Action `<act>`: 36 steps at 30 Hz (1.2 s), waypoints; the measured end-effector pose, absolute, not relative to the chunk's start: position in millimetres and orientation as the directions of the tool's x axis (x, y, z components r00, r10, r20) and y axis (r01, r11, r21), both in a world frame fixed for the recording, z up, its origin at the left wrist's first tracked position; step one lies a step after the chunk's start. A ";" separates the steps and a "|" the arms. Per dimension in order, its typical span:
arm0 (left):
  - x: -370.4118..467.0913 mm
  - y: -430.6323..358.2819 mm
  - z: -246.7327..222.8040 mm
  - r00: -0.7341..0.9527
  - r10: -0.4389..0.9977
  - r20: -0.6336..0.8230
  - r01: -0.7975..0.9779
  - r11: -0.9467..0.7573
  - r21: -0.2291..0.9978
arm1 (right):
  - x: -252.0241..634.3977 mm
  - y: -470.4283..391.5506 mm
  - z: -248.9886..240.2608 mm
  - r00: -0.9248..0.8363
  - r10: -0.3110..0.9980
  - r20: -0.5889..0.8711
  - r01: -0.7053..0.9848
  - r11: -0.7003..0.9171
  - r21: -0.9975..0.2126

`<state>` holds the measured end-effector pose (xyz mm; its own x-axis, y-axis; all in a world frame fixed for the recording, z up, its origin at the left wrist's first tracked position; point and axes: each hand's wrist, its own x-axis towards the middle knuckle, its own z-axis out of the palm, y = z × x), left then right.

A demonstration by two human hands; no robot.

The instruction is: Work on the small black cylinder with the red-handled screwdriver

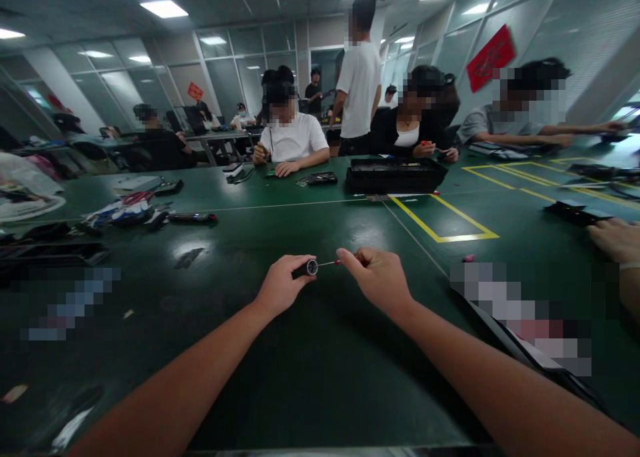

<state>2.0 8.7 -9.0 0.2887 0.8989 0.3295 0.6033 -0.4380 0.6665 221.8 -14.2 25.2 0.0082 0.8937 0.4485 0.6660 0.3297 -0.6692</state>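
A short black cylinder (303, 269) is gripped in my left hand (278, 285), its round, pale-ringed end turned toward the right. I cannot make out exactly what the cylinder is. My right hand (381, 276) is closed on a screwdriver (337, 262) with a thin metal shaft and a red part by the thumb; most of the handle is hidden in my fingers. The shaft points left, and its tip reaches the ringed end of the cylinder. Whether the tip goes inside or only touches cannot be told. Both hands are above the green table (320, 377).
A black tray-like housing (397, 177) stands across the table. To the left lie a pile of tools and parts (127, 210) and a black-and-red tool (193, 218). Another person's hand (615, 240) rests at the right, beyond a dark-edged flat bag (520, 337). People sit opposite.
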 end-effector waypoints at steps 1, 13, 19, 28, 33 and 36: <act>2.0 8.6 -9.1 0.285 0.899 0.332 0.605 -0.437 0.666 | 221.4 -15.1 25.6 -0.014 0.887 0.461 0.678 0.347 -0.648; -1.3 15.1 -16.4 0.255 0.894 0.369 0.599 -0.445 0.666 | 222.0 -17.6 29.1 -0.202 0.850 0.486 0.649 0.488 -0.583; -4.3 16.1 -16.2 0.232 0.900 0.370 0.610 -0.431 0.665 | 220.9 -14.3 26.9 -0.264 0.887 0.378 0.603 0.458 -0.653; -1.1 12.1 -10.5 0.269 0.890 0.368 0.608 -0.454 0.652 | 218.6 -13.1 19.2 -0.188 0.910 0.368 0.596 0.404 -0.694; -1.5 13.3 -12.2 0.266 0.894 0.362 0.615 -0.446 0.650 | 218.0 -16.9 20.2 -0.234 0.885 0.402 0.507 0.464 -0.726; -0.8 13.4 -12.8 0.275 0.887 0.370 0.614 -0.458 0.643 | 218.1 -16.0 21.3 -0.221 0.895 0.388 0.530 0.444 -0.722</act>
<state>-0.8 13.4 -12.8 0.2745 0.8874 0.3705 0.6140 -0.4583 0.6426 218.1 -16.0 21.3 -0.2206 0.8947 0.3883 0.5302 0.4442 -0.7222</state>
